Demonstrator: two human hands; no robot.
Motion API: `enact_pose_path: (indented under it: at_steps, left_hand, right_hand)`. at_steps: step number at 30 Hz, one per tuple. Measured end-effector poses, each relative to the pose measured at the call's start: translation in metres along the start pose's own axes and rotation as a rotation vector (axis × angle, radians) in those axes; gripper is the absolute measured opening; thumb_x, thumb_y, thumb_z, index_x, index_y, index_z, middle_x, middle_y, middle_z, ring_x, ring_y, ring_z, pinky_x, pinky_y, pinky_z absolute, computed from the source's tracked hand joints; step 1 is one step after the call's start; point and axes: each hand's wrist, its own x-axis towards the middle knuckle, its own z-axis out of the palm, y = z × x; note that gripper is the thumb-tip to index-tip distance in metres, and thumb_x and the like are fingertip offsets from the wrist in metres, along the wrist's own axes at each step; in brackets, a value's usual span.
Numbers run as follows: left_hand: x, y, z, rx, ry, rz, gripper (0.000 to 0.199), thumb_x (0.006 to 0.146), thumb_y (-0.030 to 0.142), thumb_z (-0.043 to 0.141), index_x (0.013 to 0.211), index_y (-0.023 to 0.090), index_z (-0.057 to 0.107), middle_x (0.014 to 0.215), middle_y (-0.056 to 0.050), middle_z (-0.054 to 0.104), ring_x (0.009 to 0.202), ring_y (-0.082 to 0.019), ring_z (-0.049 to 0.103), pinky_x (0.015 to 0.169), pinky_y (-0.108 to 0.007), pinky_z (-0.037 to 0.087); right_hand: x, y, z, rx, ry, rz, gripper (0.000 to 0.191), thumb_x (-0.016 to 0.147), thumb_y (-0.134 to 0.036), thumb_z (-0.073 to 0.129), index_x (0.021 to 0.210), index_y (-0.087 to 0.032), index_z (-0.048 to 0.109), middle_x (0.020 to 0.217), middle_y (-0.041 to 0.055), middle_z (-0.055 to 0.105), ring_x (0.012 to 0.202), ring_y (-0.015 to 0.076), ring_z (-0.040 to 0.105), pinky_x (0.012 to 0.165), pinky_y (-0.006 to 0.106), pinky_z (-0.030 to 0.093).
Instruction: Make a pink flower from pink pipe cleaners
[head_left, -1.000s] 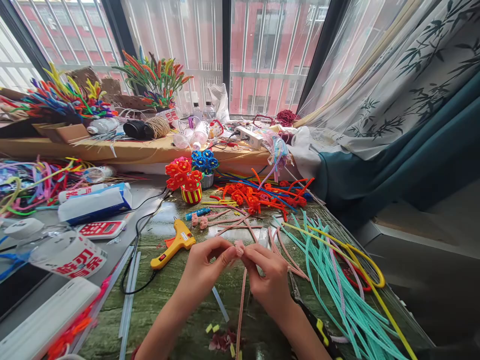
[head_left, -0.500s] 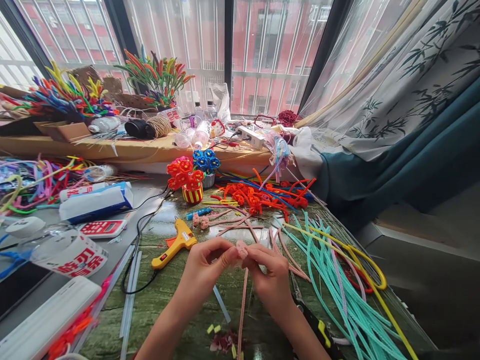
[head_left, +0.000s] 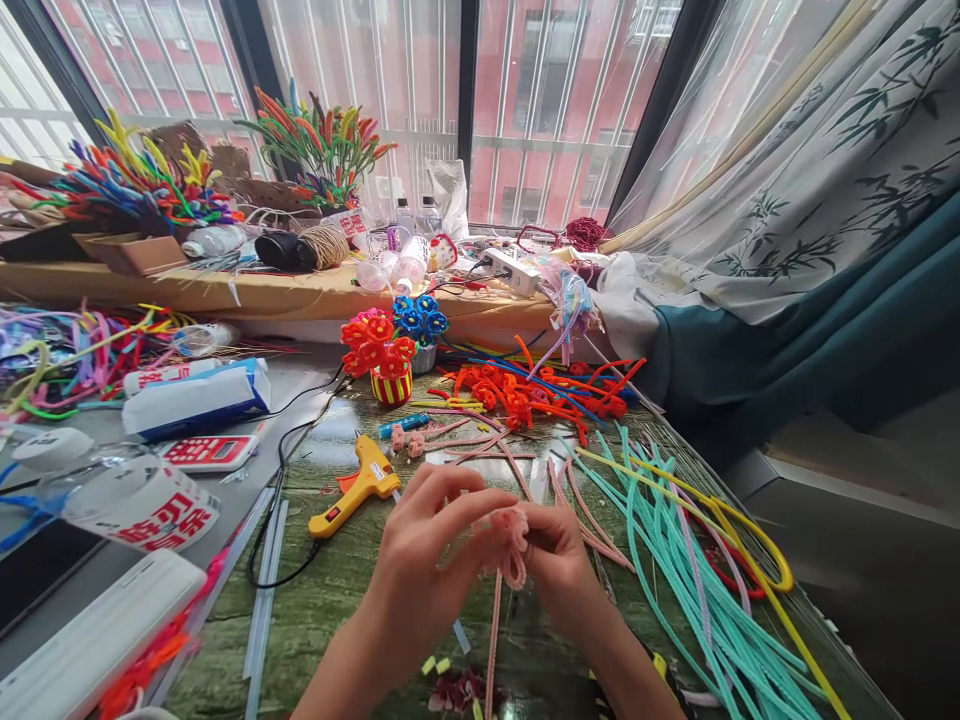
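A pink pipe cleaner (head_left: 514, 560), bent into small loops, is between my two hands. My left hand (head_left: 431, 550) is closed on its upper left side with thumb and fingertips. From the other side, my right hand (head_left: 562, 560) pinches it, and the fingertips partly hide the loops. A long straight pink pipe cleaner (head_left: 493, 640) shows below the hands; whether it joins the loops I cannot tell. Beyond the hands lie small curled pink pieces (head_left: 409, 442) and loose pink pipe cleaners (head_left: 517, 465).
A yellow glue gun (head_left: 356, 488) lies left of my hands, near clear glue sticks (head_left: 266, 590). Turquoise pipe cleaners (head_left: 690, 570) spread to the right. Red curled pipe cleaners (head_left: 517, 390) and a red flower pot (head_left: 390, 385) stand farther back. A calculator (head_left: 212, 453) lies left.
The pink loops have turned and now hang lower, showing more between my hands. My left hand's fingers have risen over them. The whole view has shifted slightly.
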Motion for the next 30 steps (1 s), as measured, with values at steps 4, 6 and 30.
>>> enact_pose_path:
  at_steps: [4, 6, 30]
  left_hand:
    - [0.0002, 0.0005, 0.0002, 0.046, 0.007, 0.087, 0.022, 0.083, 0.008, 0.065, 0.1, 0.022, 0.069, 0.087, -0.003, 0.059, 0.08, -0.015, 0.051, 0.071, -0.027, 0.045]
    - [-0.0002, 0.0006, 0.0001, 0.049, 0.023, 0.099, 0.022, 0.081, 0.006, 0.066, 0.097, 0.021, 0.07, 0.086, -0.003, 0.059, 0.08, -0.015, 0.051, 0.071, -0.027, 0.044]
    - [-0.0025, 0.0072, -0.0039, 0.146, 0.157, 0.171, 0.014, 0.086, 0.014, 0.064, 0.098, 0.022, 0.068, 0.082, -0.003, 0.065, 0.074, -0.015, 0.053, 0.067, -0.029, 0.045]
  right_hand:
    - [-0.0011, -0.001, 0.0003, 0.012, -0.023, 0.026, 0.037, 0.078, -0.046, 0.069, 0.058, -0.016, 0.062, 0.055, 0.0007, 0.06, 0.047, 0.0115, 0.047, 0.045, 0.023, 0.034]
    - [-0.0016, -0.0022, 0.0006, 0.016, -0.04, 0.049, 0.037, 0.078, -0.047, 0.068, 0.058, -0.016, 0.062, 0.054, 0.0006, 0.059, 0.048, 0.0121, 0.049, 0.047, 0.023, 0.036]
    - [-0.0013, -0.0028, 0.0028, 0.049, 0.023, 0.04, 0.031, 0.076, -0.045, 0.071, 0.063, -0.017, 0.069, 0.056, 0.0013, 0.06, 0.048, 0.0122, 0.049, 0.045, 0.023, 0.039]
